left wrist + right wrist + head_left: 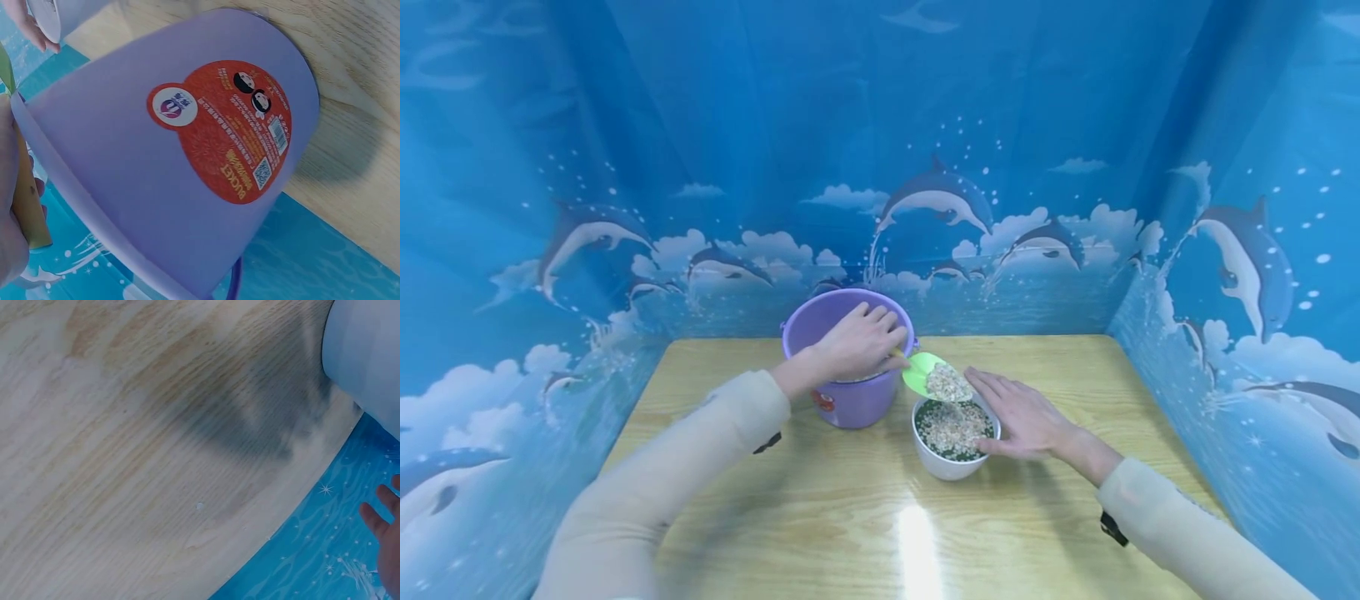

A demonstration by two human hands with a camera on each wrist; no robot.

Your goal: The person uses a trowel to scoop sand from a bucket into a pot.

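Observation:
My left hand grips the wooden handle of a small shovel with a green blade. Pale gravel is heaped on the blade, which is over the back rim of a white pot. Inside the pot, more pale gravel lies on something dark green. My right hand rests on the pot's right rim, fingers extended and thumb at the near side. Beneath my left hand stands a purple bucket with a red label; its contents are mostly hidden by the hand.
Both vessels stand on a wood-grain table. A blue dolphin-print curtain encloses the table at the back and both sides. The bucket's handle hangs by its side in the left wrist view.

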